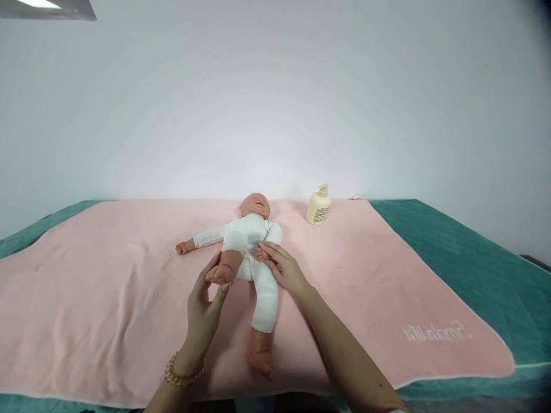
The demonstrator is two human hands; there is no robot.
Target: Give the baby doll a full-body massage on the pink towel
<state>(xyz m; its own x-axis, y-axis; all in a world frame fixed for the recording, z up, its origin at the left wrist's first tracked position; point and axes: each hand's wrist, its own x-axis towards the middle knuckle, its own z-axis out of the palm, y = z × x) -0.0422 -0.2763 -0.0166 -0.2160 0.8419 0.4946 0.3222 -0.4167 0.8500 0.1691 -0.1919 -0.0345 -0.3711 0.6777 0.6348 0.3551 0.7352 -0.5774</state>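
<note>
A baby doll (266, 298) with a white cloth body and bare plastic head, hands and feet lies on its back, head toward the wall. My left hand (204, 304) is closed around the lower part of one of the doll's legs. That leg is raised and bent at the hip, its foot pointing toward me. My right hand (286, 269) is at the doll's hip, with fingers and thumb around the doll's small hand (261, 253). The doll's other leg lies stretched out toward me, and its other arm reaches out to the left.
Under the doll a pink towel (365, 298) with faint lettering covers a green cloth (486, 269). A cream pump bottle (319, 205) stands upright beyond the doll on the right. A white wall (275, 97) rises behind the far edge.
</note>
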